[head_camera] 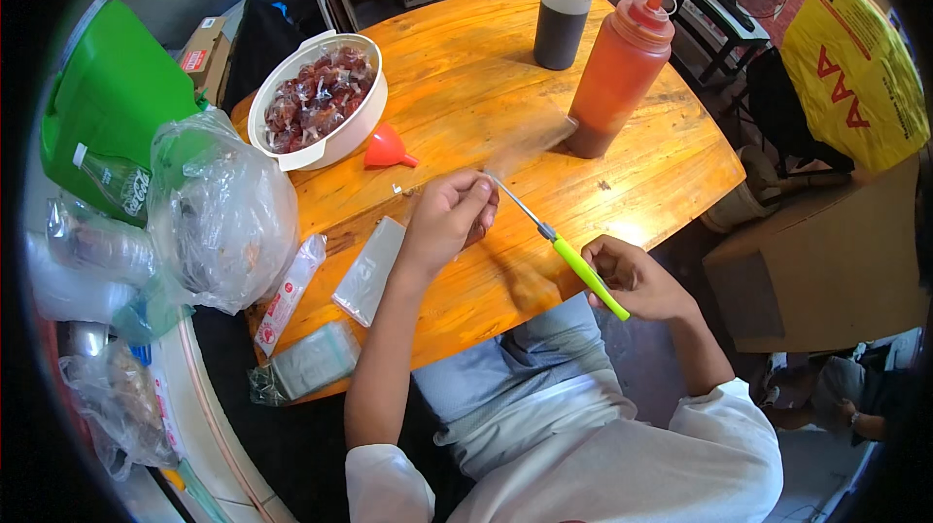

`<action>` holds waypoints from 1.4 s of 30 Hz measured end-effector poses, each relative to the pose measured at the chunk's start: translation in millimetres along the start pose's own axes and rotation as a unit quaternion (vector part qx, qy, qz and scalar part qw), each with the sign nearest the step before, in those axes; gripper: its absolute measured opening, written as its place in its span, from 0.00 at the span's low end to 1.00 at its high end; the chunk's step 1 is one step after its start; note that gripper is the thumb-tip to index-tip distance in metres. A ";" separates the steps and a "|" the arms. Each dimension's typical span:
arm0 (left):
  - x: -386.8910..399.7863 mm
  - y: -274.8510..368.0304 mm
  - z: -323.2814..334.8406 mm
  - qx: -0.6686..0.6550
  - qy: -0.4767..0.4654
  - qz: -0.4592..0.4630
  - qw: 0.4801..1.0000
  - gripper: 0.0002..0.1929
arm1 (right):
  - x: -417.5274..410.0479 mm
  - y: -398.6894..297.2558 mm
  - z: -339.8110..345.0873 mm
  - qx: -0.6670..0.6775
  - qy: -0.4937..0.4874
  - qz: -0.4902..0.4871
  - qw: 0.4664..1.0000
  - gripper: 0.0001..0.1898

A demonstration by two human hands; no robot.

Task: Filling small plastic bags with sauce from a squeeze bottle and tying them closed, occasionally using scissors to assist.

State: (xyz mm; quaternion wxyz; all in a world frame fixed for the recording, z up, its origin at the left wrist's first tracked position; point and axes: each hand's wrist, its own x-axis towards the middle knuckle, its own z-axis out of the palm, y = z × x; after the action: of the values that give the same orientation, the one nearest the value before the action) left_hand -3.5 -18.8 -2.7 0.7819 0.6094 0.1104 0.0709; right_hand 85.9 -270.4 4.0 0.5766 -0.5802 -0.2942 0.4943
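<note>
My right hand [635, 281] grips scissors [576, 260] with lime-green handles, their blades pointing up and left across the wooden table [452, 85]. At the blade tips, my left hand [455, 213] has its thumb and fingers pinched on the end of a clear plastic piece [532, 147]. That piece stretches toward the base of an orange-red squeeze bottle [619, 74] and looks blurred, so its contents cannot be told. Beyond my left hand lies a red funnel [388, 147]. Beside my left forearm is a stack of clear plastic bags [370, 271].
A cream tub [348, 136] holds several small knotted bags of dark red content. Another squeeze bottle [565, 13] with dark liquid stands farther back. Along the left are a bulging plastic bag [222, 224], a long printed packet [291, 297] and more clear bags [313, 361]. Someone's arm [867, 424] shows lower right.
</note>
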 end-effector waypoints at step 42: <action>-1.8 5.0 -41.6 -0.183 0.104 0.086 0.974 0.11 | 86.6 -59.1 21.6 -0.549 0.119 -0.154 0.813 0.10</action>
State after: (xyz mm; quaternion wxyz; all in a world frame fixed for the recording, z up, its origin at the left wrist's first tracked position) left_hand -15.9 21.0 -7.4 0.8554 0.4520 0.1235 0.2205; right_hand 109.0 -173.7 43.8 0.2614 -0.8015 -0.5315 0.0821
